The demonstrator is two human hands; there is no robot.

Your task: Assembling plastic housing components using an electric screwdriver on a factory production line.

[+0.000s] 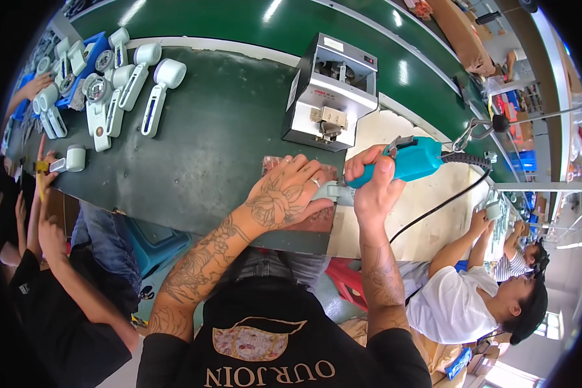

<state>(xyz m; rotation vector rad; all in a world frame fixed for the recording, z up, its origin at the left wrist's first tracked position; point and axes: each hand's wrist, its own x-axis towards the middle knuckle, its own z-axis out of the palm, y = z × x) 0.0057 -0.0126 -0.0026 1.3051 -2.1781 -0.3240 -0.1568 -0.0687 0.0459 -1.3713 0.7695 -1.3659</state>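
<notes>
Right hand (pixel 376 197) clamps teal driver (pixel 418 160); left hand (pixel 279 195) pinches pale part (pixel 330 191)
It looks light, stiff, best held by its sides

A long green surface (pixel 220 26) stretches across twelve o'clock, a brown cardboard box (pixel 459 35) lies between one and two, a white-shirted co-worker (pixel 456 307) is at four, a red stool (pixel 348 284) at five, a blue stool (pixel 150 244) near eight.
</notes>
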